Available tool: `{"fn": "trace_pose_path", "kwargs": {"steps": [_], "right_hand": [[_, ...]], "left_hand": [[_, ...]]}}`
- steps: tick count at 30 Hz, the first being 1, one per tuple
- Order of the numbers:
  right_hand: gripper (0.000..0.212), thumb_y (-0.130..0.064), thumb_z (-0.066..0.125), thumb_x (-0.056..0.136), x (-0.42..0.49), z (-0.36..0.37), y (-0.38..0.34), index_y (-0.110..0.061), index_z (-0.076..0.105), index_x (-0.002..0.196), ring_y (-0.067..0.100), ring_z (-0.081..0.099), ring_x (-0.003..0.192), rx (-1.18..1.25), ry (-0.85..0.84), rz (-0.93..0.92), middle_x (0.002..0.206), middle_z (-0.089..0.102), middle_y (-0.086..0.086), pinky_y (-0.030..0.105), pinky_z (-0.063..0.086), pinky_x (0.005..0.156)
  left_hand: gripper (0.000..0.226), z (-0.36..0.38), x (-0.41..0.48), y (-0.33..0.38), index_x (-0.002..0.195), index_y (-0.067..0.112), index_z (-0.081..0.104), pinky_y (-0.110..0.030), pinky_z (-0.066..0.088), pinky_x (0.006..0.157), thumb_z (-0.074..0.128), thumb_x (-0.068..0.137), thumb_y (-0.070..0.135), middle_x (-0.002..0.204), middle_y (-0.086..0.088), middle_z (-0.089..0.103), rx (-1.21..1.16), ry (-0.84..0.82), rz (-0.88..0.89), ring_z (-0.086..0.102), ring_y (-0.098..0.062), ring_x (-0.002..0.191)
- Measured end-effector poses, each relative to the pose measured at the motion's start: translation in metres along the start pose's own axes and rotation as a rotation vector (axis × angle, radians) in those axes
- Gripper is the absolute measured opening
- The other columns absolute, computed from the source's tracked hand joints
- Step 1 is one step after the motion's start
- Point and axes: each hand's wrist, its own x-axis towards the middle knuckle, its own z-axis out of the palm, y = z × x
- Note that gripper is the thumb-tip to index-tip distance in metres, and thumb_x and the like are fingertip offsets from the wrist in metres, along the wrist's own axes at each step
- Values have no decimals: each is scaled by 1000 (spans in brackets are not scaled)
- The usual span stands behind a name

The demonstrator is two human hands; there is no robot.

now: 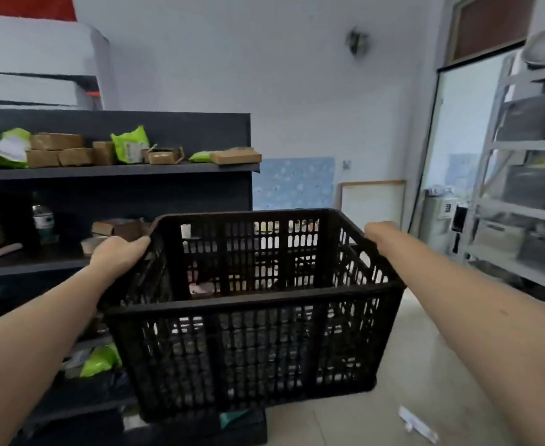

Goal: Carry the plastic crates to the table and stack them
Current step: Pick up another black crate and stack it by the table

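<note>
Left hand [116,252] and right hand [381,233] gripping opposite rims of black crate [251,342], holding it above floor [425,381] beside shelf [116,170].

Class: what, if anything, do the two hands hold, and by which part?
The black plastic crate, by its top rim: left hand on the left side wall, right hand on the right.

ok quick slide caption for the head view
Left hand and right hand grip opposite rims of a black plastic crate, held up beside dark shelves.
</note>
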Motion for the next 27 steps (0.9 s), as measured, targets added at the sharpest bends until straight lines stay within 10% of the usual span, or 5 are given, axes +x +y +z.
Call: {"fn": "trace_pose_path", "kwargs": {"steps": [6, 9, 17, 27], "right_hand": [[10, -23, 43, 90, 101, -39, 79, -13, 43, 91, 20, 37, 80, -102, 74, 106, 77, 37, 7, 21, 29, 57], [33, -14, 43, 94, 129, -50, 90, -13, 32, 63, 16, 26, 58, -46, 128, 150, 68, 25, 2, 17, 22, 51], [8, 4, 50, 78, 260, -65, 103, 2, 46, 85, 25, 38, 57, 216, 163, 355, 74, 47, 21, 30, 33, 54], [13, 10, 42, 86, 429, -61, 146, 0, 45, 78, 22, 29, 55, 306, 172, 449, 57, 37, 12, 26, 26, 50]], "left_hand": [[65, 85, 26, 99, 111, -1, 62, -38, 40, 97, 38, 89, 55, 121, -20, 62, 7, -151, 180, 55, -37, 115], [55, 128, 61, 132, 83, -2, 66, -33, 41, 79, 45, 92, 47, 85, -15, 66, 9, -177, 184, 57, -30, 77], [51, 239, 176, 234, 54, 4, 53, -29, 37, 52, 53, 86, 43, 57, -9, 56, -78, -227, 278, 53, -23, 55], [49, 401, 286, 338, 84, 0, 66, -31, 40, 62, 51, 86, 47, 89, -20, 65, 11, -276, 372, 58, -30, 72]]}}
